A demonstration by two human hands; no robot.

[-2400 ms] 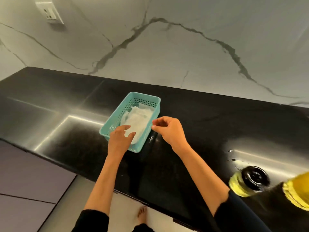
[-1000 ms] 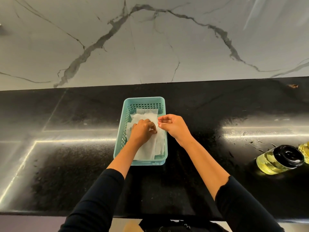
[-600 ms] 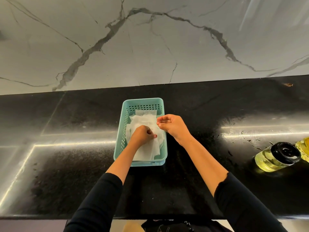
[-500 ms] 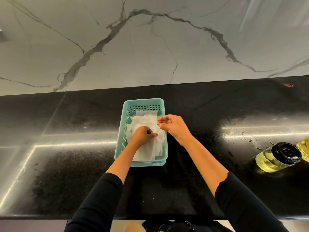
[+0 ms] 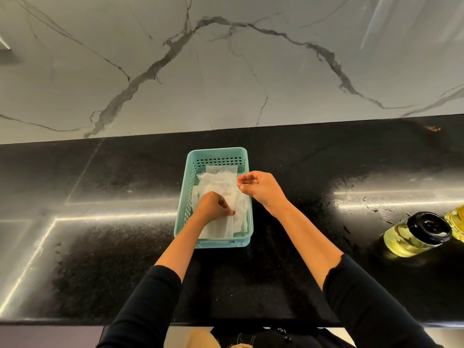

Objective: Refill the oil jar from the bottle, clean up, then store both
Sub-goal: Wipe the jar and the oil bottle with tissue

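Refill part looks pretty much done: the oil jar [image 5: 414,237] is seen standing capped with a black lid and full of yellow oil, way off at the right end of the black table [image 5: 100,247]. A sliver of the bottle [image 5: 457,222] is caught just beside it at the frame edge. Cleanup seems to be the step in hand. A thin white paper sheet [image 5: 218,182] is being pinched between thumb and fingertips of the left hand [image 5: 213,207], down inside the teal plastic basket [image 5: 216,153] that is parked dead centre with its long axis running straight away from the body. The right hand [image 5: 258,187] is held over the basket's right rim with its fingers curled in. Whether a sheet edge is nipped there can't be told. What matters for the next bit: the jar and the smeary spots [image 5: 374,209] near it lie to the right of both hands, well apart from the basket, so the right hand is the nearer one. The sheet, though, is held on the left. A hand-over or a reach across is probably called for once a single sheet is peeled free.
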